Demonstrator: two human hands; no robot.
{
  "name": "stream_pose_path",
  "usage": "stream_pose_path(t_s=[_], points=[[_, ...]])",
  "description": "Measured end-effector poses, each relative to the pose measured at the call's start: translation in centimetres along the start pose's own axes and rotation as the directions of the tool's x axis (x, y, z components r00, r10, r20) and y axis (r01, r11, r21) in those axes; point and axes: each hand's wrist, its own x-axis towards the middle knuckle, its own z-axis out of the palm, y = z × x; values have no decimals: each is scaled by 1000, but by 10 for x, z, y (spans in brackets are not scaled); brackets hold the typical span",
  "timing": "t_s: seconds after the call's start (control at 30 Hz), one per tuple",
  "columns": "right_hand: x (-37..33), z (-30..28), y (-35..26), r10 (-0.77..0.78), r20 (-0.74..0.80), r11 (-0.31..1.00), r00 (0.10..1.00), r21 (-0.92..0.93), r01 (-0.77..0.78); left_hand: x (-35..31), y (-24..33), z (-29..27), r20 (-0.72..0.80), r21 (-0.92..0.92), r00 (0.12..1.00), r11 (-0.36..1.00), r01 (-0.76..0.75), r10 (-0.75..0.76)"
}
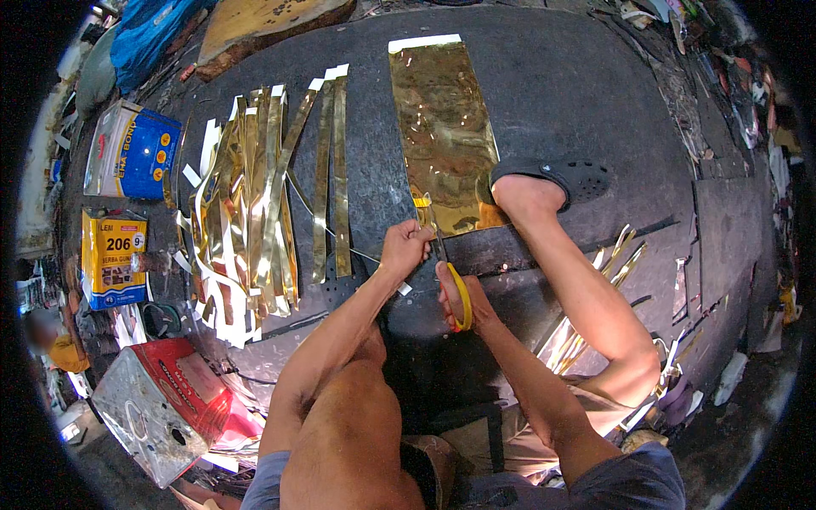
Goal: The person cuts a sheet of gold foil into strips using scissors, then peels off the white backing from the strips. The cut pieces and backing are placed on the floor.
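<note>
A shiny gold sheet with a white top edge lies lengthwise on the dark surface in front of me. My left hand is closed at its near left corner, pinching the sheet there. Yellow-handled scissors are in my right hand, the fingers wrapped through the handles. Their blades point away from me and meet the sheet's near edge, just right of my left fingers. Whether the blades are parted is hard to make out. Left of the sheet, several cut gold strips with white ends lie side by side and heaped.
My foot in a black clog rests against the sheet's right edge. At left stand a blue-and-white can, a yellow-and-blue can and a red-and-grey tin. A thick wooden board lies far back, beside blue plastic.
</note>
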Motion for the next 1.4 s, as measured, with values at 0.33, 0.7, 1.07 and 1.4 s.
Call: stream_pose_path(t_s=[0.33,0.7,1.07,1.4], points=[[33,-2,-3,-134,-5,991,991,-4,134,-4,11,-3,46,-2,999,1000,-12,12],[129,-13,-36,-200,143,978,969,-36,207,-24,33,-4,103,-70,995,998,-8,15],[140,-7,-137,-269,-20,941,963,-221,258,-42,62,-1,103,-103,994,995,-12,22],[192,2,-204,-287,-64,931,956,-253,263,-61,76,-8,80,-96,997,995,-13,20]])
